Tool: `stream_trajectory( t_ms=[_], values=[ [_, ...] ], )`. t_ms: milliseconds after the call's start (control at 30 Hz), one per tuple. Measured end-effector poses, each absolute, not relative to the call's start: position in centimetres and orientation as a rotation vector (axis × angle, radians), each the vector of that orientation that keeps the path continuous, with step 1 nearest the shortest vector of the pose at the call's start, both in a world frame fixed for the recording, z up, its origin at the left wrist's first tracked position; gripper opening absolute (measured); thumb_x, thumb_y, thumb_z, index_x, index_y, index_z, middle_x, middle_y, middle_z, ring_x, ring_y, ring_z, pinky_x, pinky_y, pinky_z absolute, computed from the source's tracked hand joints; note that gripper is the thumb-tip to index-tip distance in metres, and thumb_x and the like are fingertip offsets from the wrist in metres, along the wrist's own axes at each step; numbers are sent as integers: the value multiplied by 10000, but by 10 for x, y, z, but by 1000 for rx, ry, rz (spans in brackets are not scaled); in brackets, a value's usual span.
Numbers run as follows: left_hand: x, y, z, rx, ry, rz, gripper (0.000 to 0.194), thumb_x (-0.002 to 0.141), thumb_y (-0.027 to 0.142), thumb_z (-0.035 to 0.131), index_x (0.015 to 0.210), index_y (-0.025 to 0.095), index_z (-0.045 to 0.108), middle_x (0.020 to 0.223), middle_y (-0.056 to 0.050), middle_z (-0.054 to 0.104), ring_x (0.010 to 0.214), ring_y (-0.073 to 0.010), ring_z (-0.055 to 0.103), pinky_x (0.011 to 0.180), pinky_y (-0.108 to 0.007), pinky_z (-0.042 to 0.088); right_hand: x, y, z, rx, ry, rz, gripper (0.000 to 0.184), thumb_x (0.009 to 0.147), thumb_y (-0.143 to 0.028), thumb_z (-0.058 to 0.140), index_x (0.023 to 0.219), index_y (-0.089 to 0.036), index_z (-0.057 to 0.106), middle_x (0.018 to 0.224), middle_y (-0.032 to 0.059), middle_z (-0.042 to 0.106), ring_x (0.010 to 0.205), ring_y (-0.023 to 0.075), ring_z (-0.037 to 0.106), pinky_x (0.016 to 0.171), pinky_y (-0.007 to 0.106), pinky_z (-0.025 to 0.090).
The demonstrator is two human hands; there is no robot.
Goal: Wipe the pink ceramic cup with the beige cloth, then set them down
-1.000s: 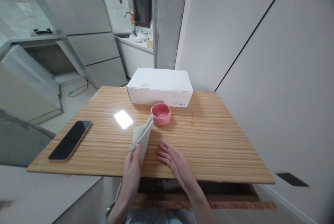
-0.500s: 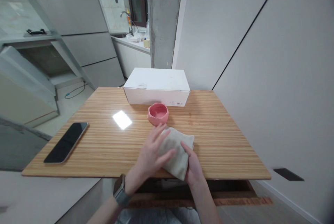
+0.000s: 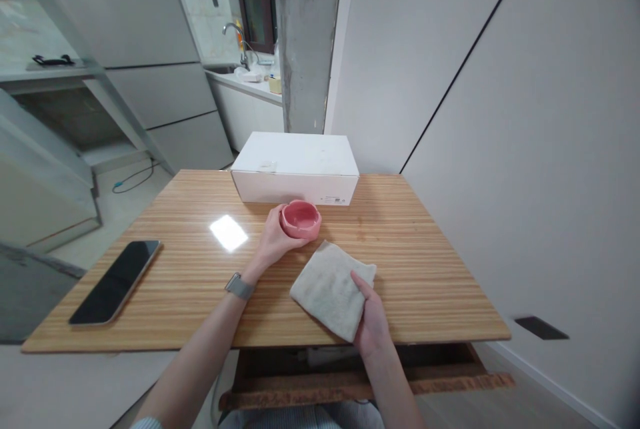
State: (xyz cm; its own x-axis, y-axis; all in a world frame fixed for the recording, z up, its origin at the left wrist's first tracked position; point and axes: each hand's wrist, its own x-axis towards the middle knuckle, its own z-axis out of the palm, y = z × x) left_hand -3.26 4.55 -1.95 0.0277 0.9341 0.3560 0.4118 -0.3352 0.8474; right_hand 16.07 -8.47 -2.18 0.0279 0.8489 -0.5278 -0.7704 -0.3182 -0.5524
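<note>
Near the middle of the table is a pink ashtray (image 3: 302,219), a small faceted bowl with a glossy inside. My left hand (image 3: 278,237) grips it from the left side, thumb along the near side and fingers behind. A folded, off-white cloth (image 3: 331,290) is in my right hand (image 3: 372,319), pinched at its right edge with the thumb on top and the fingers underneath. The cloth is close to the table's front edge, just nearer to me than the ashtray.
A white box (image 3: 296,169) stands at the back of the wooden table (image 3: 420,262), right behind the ashtray. A black phone (image 3: 116,282) lies at the left. Below the front edge a drawer (image 3: 300,389) stands pulled out. A white wall rises on the right.
My left hand has left the cloth, moved forward and closed on the pink ashtray. My right hand still holds the cloth, which now lies more fully in view.
</note>
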Motion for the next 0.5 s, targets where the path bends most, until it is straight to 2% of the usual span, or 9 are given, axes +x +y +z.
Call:
stream_trajectory(
  t_ms=[200, 333, 400, 500],
  values=[
    [-27, 22, -5, 1741, 1066, 1275, 928, 490, 303, 853, 1293, 218, 396, 1296, -112, 476, 1197, -282, 487, 1032, -432, 371, 159, -57, -9, -961, -134, 1313, 292, 709, -297, 700, 985, -204, 677, 928, 20, 748, 975, 212, 682, 876, 357, 554],
    [-13, 3, 5, 1576, 816, 1171, 941, 459, 243, 876, 1282, 245, 420, 1318, -92, 500, 1217, -277, 481, 1062, -411, 347, 138, -33, -5, -1050, -373, 1097, 406, 746, -414, 668, 1072, -172, 651, 1062, 34, 712, 1061, 203, 633, 953, 344, 496],
    [-8, -2, 8, 1353, 730, 1099, 831, 543, 288, 847, 1270, 261, 447, 1328, -78, 516, 1198, -265, 504, 1014, -379, 402, 129, -27, -8, -1103, -558, 949, 452, 780, -447, 631, 1126, -155, 624, 1118, 60, 685, 1074, 214, 619, 973, 364, 470],
    [-4, -1, 6, 909, 645, 1017, 593, 773, 470, 650, 1299, 288, 442, 1270, -71, 583, 1061, -241, 602, 822, -344, 513, 127, -29, -13, -1113, -865, 715, 450, 854, -439, 536, 1201, -156, 582, 1172, 99, 650, 1136, 234, 581, 1006, 403, 431]
  ],
)
